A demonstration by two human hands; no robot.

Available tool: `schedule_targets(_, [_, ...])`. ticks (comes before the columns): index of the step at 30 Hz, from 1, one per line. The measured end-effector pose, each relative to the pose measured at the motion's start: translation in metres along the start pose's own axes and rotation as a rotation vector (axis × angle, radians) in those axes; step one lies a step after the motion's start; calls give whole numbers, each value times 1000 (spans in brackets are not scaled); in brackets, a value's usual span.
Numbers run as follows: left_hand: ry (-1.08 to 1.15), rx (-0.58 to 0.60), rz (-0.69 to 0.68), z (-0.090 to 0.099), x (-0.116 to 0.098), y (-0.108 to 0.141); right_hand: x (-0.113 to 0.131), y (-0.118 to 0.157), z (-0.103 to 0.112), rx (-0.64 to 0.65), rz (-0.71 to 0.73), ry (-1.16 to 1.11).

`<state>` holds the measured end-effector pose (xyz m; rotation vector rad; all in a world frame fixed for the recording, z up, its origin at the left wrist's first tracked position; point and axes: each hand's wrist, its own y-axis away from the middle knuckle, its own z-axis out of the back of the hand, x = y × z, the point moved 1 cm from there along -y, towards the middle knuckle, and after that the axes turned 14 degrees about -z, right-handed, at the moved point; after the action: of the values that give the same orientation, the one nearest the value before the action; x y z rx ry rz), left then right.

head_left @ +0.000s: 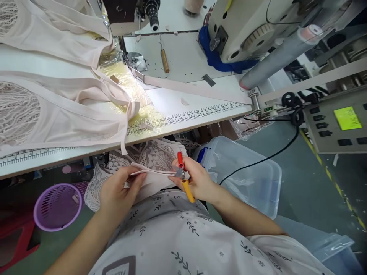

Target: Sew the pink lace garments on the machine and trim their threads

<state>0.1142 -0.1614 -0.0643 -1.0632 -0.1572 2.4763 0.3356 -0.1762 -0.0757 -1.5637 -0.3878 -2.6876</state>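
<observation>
Over my lap, below the table edge, my left hand (120, 187) pinches the folded edge of a pale pink fabric piece (153, 181). The tool in my right hand (197, 179) is a small pair of scissors (183, 176) with one red and one yellow handle. Its short grey blades lie at the right end of the fabric fold, and my right fingertips touch the cloth there. Whether the blades are open cannot be made out. White lace (157, 154) hangs from the same bundle behind my hands.
Pale bras with lace (65, 110) lie on the left of the table, above a printed ruler (200, 112). A sewing machine (243, 26), a wooden-handled awl (164, 61) and a pink strip (186, 87) are behind. Below stand a purple basket (57, 225) and a clear plastic bin (258, 172).
</observation>
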Motion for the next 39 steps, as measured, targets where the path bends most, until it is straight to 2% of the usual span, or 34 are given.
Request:
schedule_targets(5, [-2, -86, 177, -7, 4, 3, -2, -1, -2, 24, -34, -104])
schedule_targets(8, [79, -82, 265, -9, 3, 2, -4, -3, -2, 52, -40, -127])
schedule_targets(16, [207, -114, 182, -12, 3, 4, -4, -3, -3, 76, -45, -234])
schedule_targets(19, [307, -126, 230, -12, 0, 1, -6, -1, -4, 66, -37, -223])
schedule_targets(24, [660, -37, 330, -7, -3, -7, -6, -1, -6, 54, -22, -208])
schedule_targets(27, [718, -74, 270, -1, -1, -7, -2, -2, -3, 116, -62, -251])
schedule_targets(31, [559, -40, 38, 12, -6, -3, 7, -8, 6, 279, -235, -410])
schedule_targets(34, [466, -15, -37, 19, -16, 1, 14, -16, 12, 433, -353, -473])
schedule_targets(37, [375, 28, -51, 23, -26, 2, 21, -27, 17, 576, -338, -342])
schedule_targets(39, [311, 104, -135, 24, -31, 1, 27, -33, 18, 599, -279, -76])
